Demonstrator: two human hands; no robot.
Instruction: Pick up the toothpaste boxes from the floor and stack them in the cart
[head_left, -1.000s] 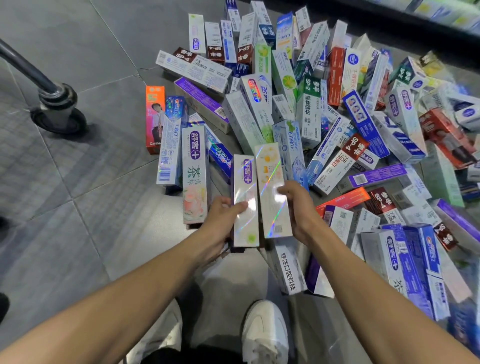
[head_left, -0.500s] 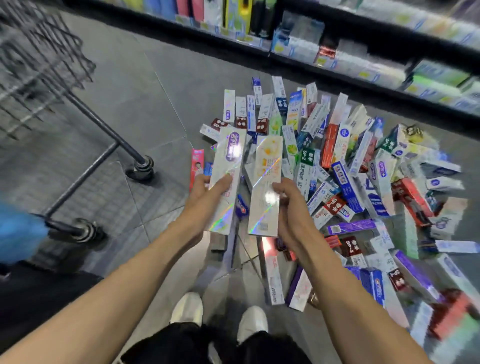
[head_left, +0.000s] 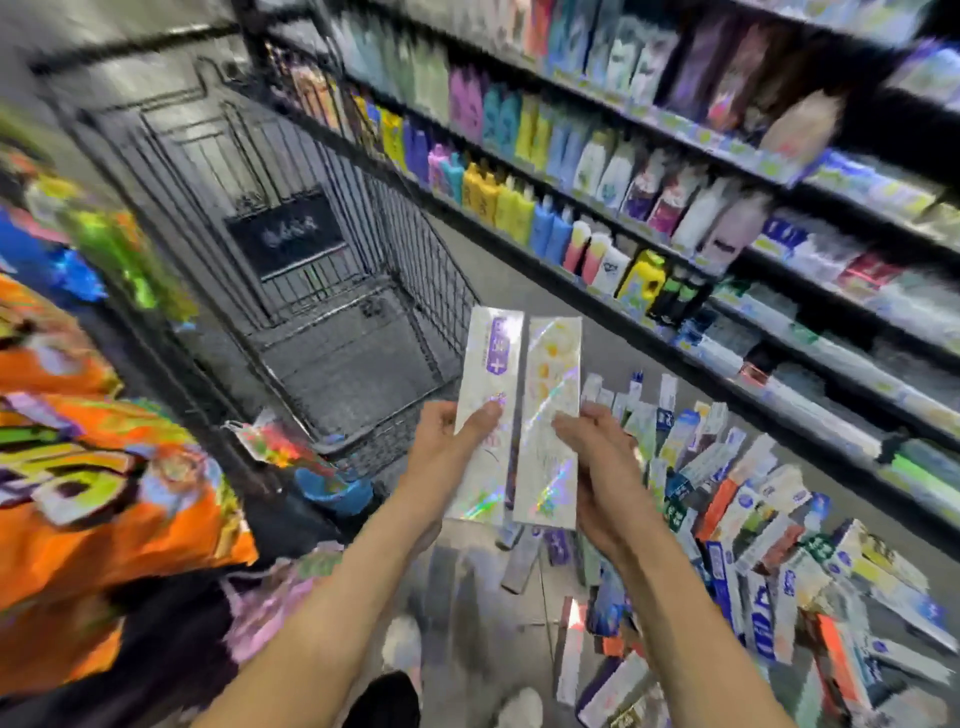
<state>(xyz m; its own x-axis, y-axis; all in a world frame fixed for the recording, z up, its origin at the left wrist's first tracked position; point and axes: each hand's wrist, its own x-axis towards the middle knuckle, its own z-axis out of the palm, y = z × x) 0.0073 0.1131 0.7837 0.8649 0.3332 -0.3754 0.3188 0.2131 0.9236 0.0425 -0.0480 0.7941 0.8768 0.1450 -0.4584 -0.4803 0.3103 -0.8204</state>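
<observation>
My left hand (head_left: 447, 457) grips a shiny white toothpaste box with a purple label (head_left: 491, 384), thumb across its front. My right hand (head_left: 602, 467) grips a second holographic box with yellow marks (head_left: 553, 395) beside it. Both boxes stand upright, side by side, just in front of the black wire cart (head_left: 332, 270), near its right front corner. The cart's basket floor shows no boxes. Several toothpaste boxes (head_left: 737, 545) lie piled on the floor at the lower right.
Shelves of bottles and boxes (head_left: 597, 171) run along the right. Orange and green snack bags (head_left: 93, 467) crowd the left side. A blue object (head_left: 337, 488) sits below the cart. My white shoes (head_left: 519, 706) are at the bottom.
Both hands have lifted the two boxes up from the floor pile. My view has swung up and left, so the cart basket and shelves now fill the frame.
</observation>
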